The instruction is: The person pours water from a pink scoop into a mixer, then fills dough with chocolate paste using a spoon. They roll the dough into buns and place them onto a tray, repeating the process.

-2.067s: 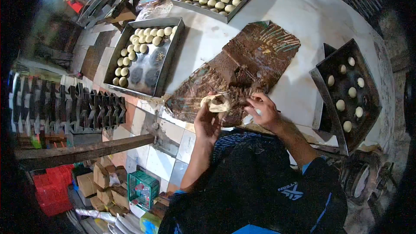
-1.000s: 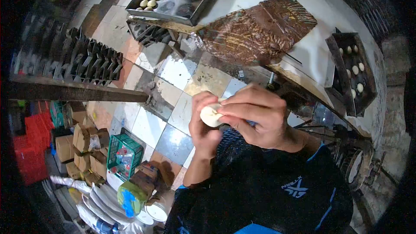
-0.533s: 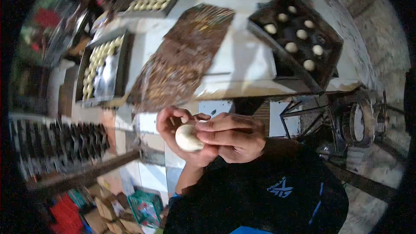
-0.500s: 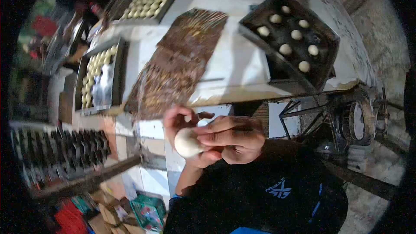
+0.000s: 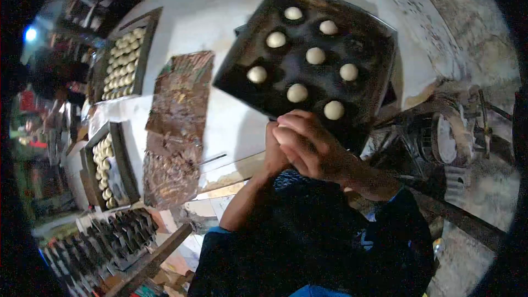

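My left hand (image 5: 274, 149) and my right hand (image 5: 311, 146) are pressed together at the near edge of a dark metal baking tray (image 5: 379, 58). The right hand's fingers are curled over the left, closed around a dough ball that they almost wholly cover. On the tray sit several round pale dough balls (image 5: 315, 55), spaced apart. The closest one (image 5: 333, 110) lies just beyond my right hand.
Left of the tray lies a worn brown sheet (image 5: 177, 126) on the white table (image 5: 236, 124). Two trays of dough pieces, one farther (image 5: 144, 49) and one nearer (image 5: 127, 179), stand at the left. A dark slatted rack (image 5: 104, 242) is low left; a round-framed machine (image 5: 445, 137) is at right.
My hands have moved up and forward to the tray's near edge, closing around the dough ball that showed between them. The view has turned toward the tray on the right.
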Tool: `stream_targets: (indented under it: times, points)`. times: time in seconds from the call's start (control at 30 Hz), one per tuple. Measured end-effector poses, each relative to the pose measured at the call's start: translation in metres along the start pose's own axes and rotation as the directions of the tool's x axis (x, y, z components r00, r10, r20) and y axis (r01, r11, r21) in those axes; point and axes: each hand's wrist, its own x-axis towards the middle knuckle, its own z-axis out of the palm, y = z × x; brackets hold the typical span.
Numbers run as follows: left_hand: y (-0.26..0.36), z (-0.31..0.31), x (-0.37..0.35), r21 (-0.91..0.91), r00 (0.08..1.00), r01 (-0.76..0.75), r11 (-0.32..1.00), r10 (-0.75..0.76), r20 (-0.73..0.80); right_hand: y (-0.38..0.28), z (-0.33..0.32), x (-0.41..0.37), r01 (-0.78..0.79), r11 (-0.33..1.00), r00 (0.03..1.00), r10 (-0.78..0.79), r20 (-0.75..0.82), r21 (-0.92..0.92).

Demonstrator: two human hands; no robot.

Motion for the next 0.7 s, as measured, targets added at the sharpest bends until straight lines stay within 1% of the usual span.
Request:
stream_targets:
  times: [0.03, 0.07, 0.1, 0.13, 0.17, 0.2, 0.23, 0.27, 0.3, 0.33, 0.37, 0.4, 0.43, 0.47, 0.5, 0.53, 0.6, 0.67, 0.7]
  points:
    - [0.01, -0.028, 0.021, -0.569, 0.958, 0.249, 0.784, -0.113, 0.263, 0.017, -0.005, -0.005, -0.013, 1.0, 1.0, 0.013, 0.009, -0.016]
    - [0.016, -0.04, 0.034, -0.822, 0.852, 0.515, 0.243, -0.038, 0.522, 0.036, -0.013, -0.012, -0.149, 0.982, 0.989, 0.147, 0.024, 0.117]
    - [0.017, -0.028, 0.039, -0.837, 0.842, 0.523, 0.161, 0.051, 0.536, 0.051, -0.021, -0.017, -0.276, 0.929, 0.961, 0.272, 0.053, 0.248]
    - [0.011, -0.027, 0.04, -0.774, 0.759, 0.59, 0.229, 0.169, 0.628, 0.062, -0.029, -0.018, -0.497, 0.742, 0.857, 0.501, 0.122, 0.45]
    - [0.011, -0.026, 0.039, -0.822, 0.814, 0.559, 0.107, 0.117, 0.568, 0.091, -0.032, -0.028, -0.514, 0.678, 0.826, 0.556, 0.09, 0.525]
    - [0.01, -0.025, 0.038, -0.86, 0.859, 0.51, -0.013, 0.054, 0.508, 0.107, -0.041, -0.029, -0.591, 0.332, 0.644, 0.743, 0.182, 0.735]
    - [0.004, -0.03, 0.04, -0.863, 0.862, 0.505, -0.019, 0.051, 0.504, 0.129, -0.054, -0.027, -0.537, 0.268, 0.603, 0.785, 0.142, 0.8]
    - [-0.008, -0.041, 0.043, -0.831, 0.831, 0.552, 0.07, 0.038, 0.555, 0.154, -0.065, -0.025, -0.509, 0.317, 0.58, 0.813, 0.047, 0.8]
    - [-0.019, -0.051, 0.043, -0.787, 0.795, 0.596, 0.156, 0.017, 0.606, 0.187, -0.08, -0.024, -0.537, 0.674, 0.714, 0.684, -0.152, 0.507]
    - [-0.027, -0.055, 0.04, -0.788, 0.795, 0.599, 0.144, 0.011, 0.607, 0.213, -0.09, -0.016, -0.605, 0.744, 0.689, 0.667, -0.282, 0.282]
    - [-0.033, -0.06, 0.036, -0.757, 0.773, 0.633, 0.163, -0.095, 0.627, 0.22, -0.1, -0.001, -0.632, 0.774, 0.722, 0.61, -0.328, 0.048]
    - [-0.04, -0.063, 0.029, -0.723, 0.744, 0.667, 0.178, -0.2, 0.637, 0.243, -0.1, -0.007, -0.632, 0.774, 0.726, 0.61, -0.318, 0.042]
    - [-0.05, -0.063, 0.019, -0.728, 0.746, 0.664, 0.171, -0.207, 0.633, 0.273, -0.098, -0.021, -0.611, 0.749, 0.79, 0.595, -0.148, -0.256]
    - [-0.062, -0.062, 0.005, -0.704, 0.74, 0.671, 0.232, -0.269, 0.616, 0.29, -0.094, -0.024, -0.493, 0.692, 0.802, 0.597, 0.033, -0.527]
    - [-0.071, -0.061, -0.01, -0.672, 0.73, 0.682, 0.291, -0.332, 0.597, 0.277, -0.089, -0.02, -0.551, 0.634, 0.712, 0.696, 0.091, -0.543]
    - [-0.078, -0.063, -0.024, -0.673, 0.727, 0.683, 0.284, -0.347, 0.592, 0.275, -0.086, -0.021, -0.538, 0.644, 0.718, 0.688, 0.104, -0.543]
    - [-0.087, -0.069, -0.051, -0.746, 0.693, 0.655, 0.119, -0.486, 0.532, 0.274, -0.088, -0.023, -0.557, 0.67, 0.693, 0.701, 0.17, -0.491]
    - [-0.096, -0.074, -0.078, -0.759, 0.688, 0.637, 0.134, -0.542, 0.482, 0.269, -0.087, -0.027, -0.529, 0.704, 0.723, 0.666, 0.183, -0.474]
    - [-0.102, -0.071, -0.097, -0.775, 0.677, 0.623, 0.108, -0.57, 0.465, 0.276, -0.085, -0.032, -0.498, 0.714, 0.741, 0.645, 0.186, -0.492]
